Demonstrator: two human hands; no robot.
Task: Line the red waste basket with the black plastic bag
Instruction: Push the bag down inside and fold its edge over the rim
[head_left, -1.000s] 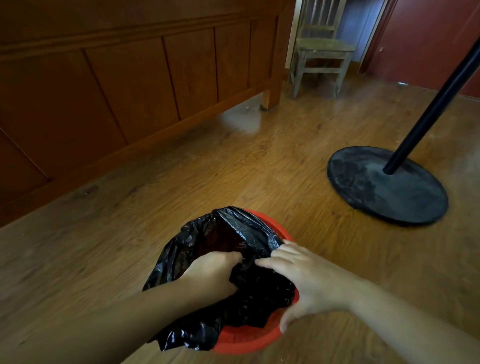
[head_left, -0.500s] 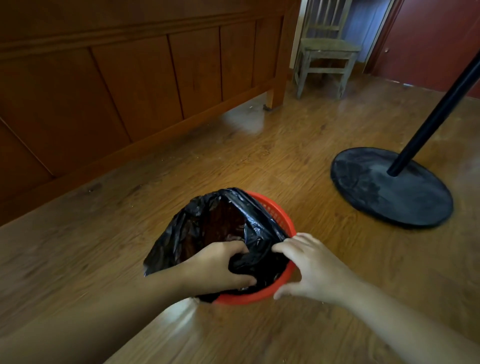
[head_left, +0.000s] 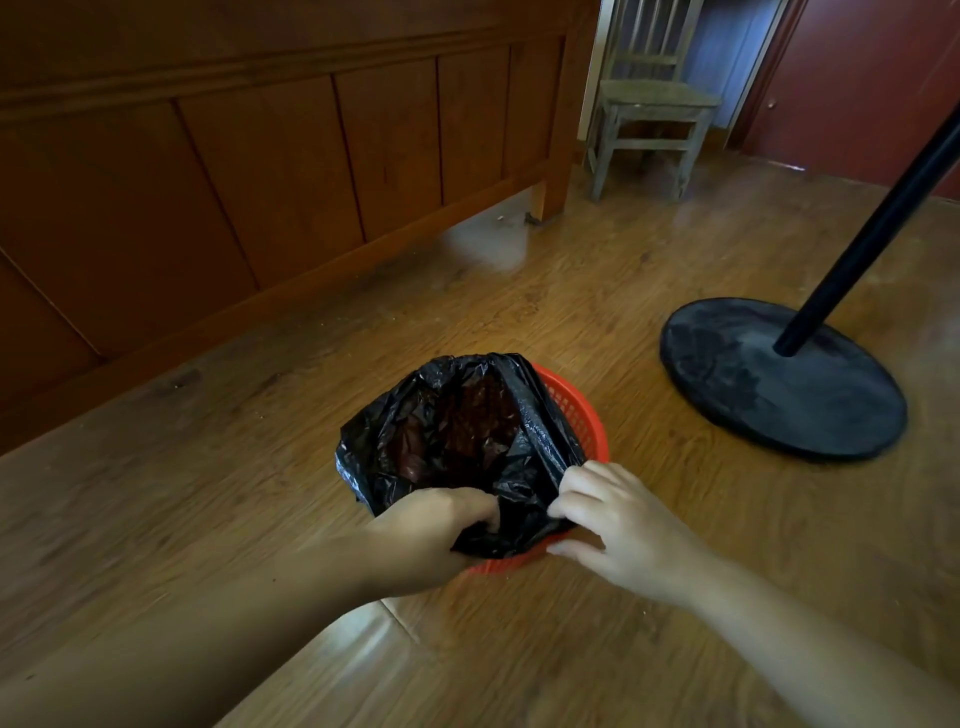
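Hands are seen nearest the camera, both at the near rim of the red waste basket (head_left: 582, 410). The left hand (head_left: 431, 540) is closed on a fold of the black plastic bag (head_left: 457, 441), its fingers curled into the film at the near edge. The right hand (head_left: 618, 525) is pinched on the bag just beside it, thumb below the rim and fingertips above.

Compared with a second ago, the bag's mouth has been pulled wider and its dark interior is now exposed, while the crumpled bulk that hung over the near side has been drawn in. By this it is judged that the spreading step is under way, though the cuffing over the rim is not yet done: on the right, bare red mesh is left uncovered, and on the left the film is draped outside the basket.

The basket is stood upright on the wooden floor (head_left: 519, 649), its long axis vertical and its opening turned up towards the camera; the bag's mouth faces the same way.

Farther off, a black stand base (head_left: 779, 384) is seen to the right, well apart.
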